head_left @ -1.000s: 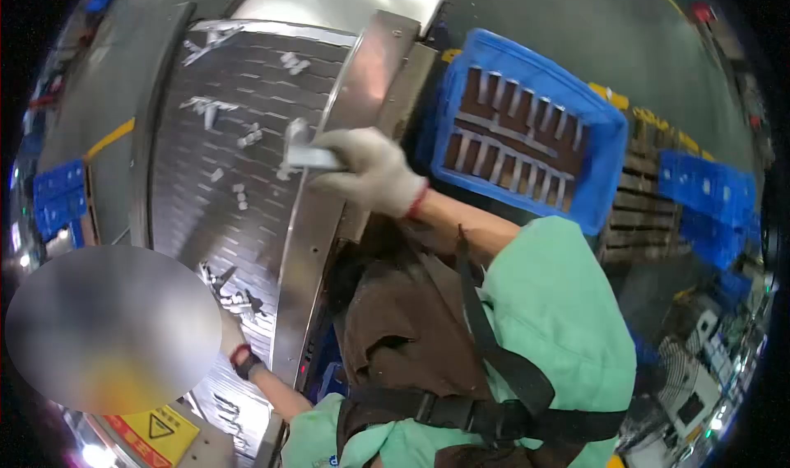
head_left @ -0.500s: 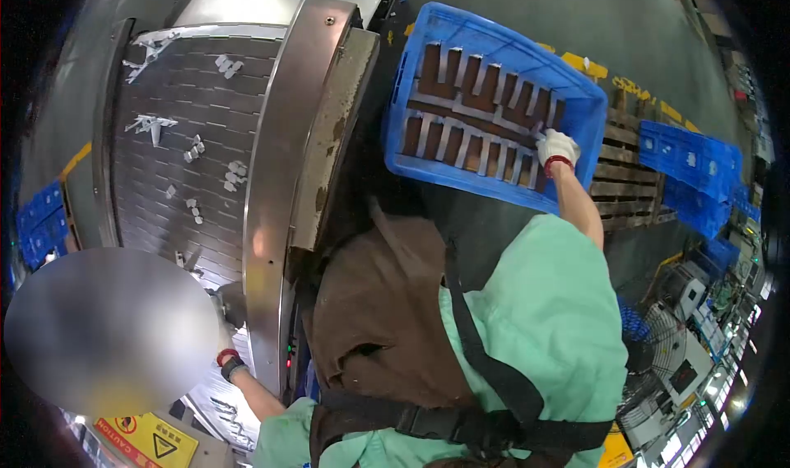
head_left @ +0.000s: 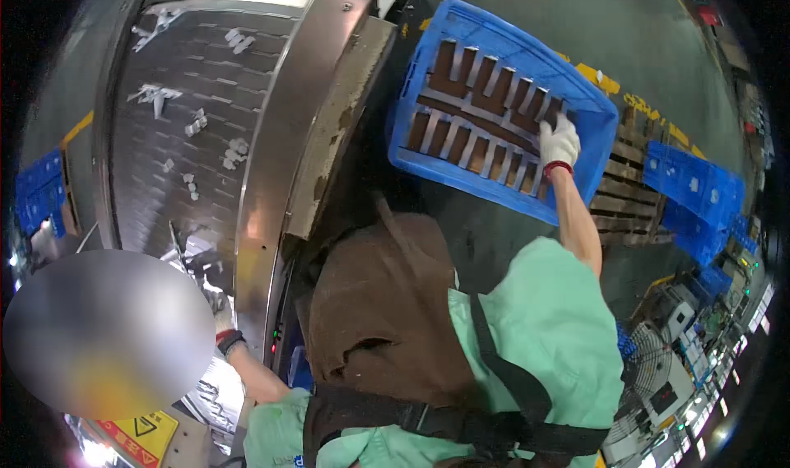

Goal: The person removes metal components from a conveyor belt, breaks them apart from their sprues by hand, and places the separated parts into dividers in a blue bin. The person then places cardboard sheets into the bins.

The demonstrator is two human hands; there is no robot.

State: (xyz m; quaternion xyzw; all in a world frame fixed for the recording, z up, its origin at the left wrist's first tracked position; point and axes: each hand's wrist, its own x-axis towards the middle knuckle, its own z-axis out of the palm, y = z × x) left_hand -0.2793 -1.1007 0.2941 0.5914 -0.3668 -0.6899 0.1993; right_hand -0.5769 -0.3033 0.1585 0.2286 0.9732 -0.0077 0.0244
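My right hand, in a white glove with a red band at the wrist, is at the right end of the rows in a blue crate. Its thumb and fingers look apart, touching or just above the end of the upper row; I see nothing held between them. Grey strip-like pieces stand in two rows against brown sheets in the crate. My left hand is low over the conveyor, beside shiny metal pieces. A blurred oval covers most of it, so its fingers are hidden.
Small pale metal parts lie scattered on the slatted conveyor belt. A steel side rail runs between belt and crate. Wooden pallets, stacked blue crates and a fan are at the right.
My right hand's fingers have spread and straightened at the crate's right end. My left hand has shifted slightly up beside metal pieces that now show more. The whole view has tilted a little.
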